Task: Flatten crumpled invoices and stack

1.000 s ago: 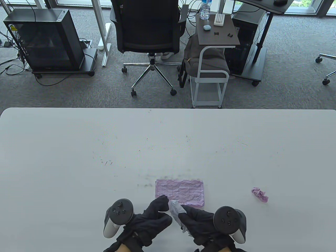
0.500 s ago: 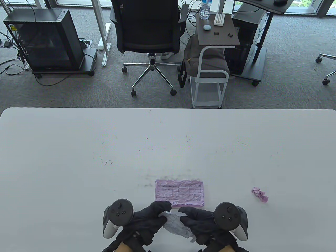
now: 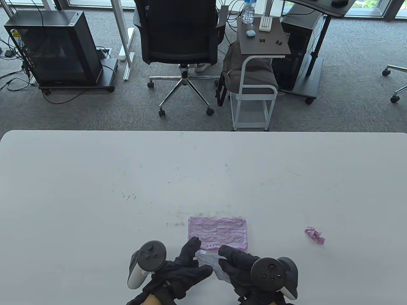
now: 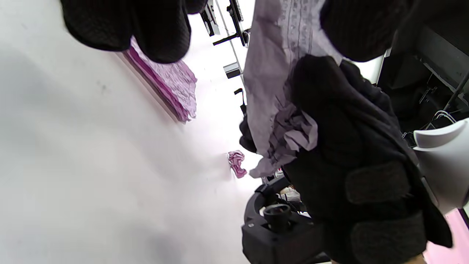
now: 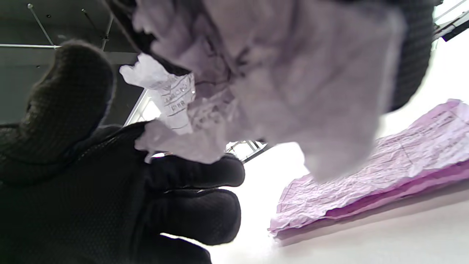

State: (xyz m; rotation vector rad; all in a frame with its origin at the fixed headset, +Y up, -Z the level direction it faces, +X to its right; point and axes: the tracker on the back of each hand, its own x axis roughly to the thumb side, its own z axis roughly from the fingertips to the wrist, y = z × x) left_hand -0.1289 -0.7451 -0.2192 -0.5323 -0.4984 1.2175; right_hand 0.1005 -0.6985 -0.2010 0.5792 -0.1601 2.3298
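A crumpled pale invoice (image 3: 212,264) is held between both hands just above the table's near edge; it also shows in the left wrist view (image 4: 273,99) and the right wrist view (image 5: 256,80). My left hand (image 3: 187,265) grips its left side and my right hand (image 3: 237,265) grips its right side. A stack of flattened pink invoices (image 3: 217,232) lies just beyond the hands and shows in the left wrist view (image 4: 172,86) and the right wrist view (image 5: 370,176). A crumpled pink ball (image 3: 314,235) lies to the right on the table and shows in the left wrist view (image 4: 236,163).
The white table (image 3: 95,190) stretches wide beyond the stack. Behind its far edge stand an office chair (image 3: 181,38), a small white cart (image 3: 254,95) and a black computer case (image 3: 57,47) on the carpet.
The paper was spread wider between the hands half a second ago; now the hands stand closer together and the sheet looks more bunched. The right hand has turned, its tracker nearer the middle.
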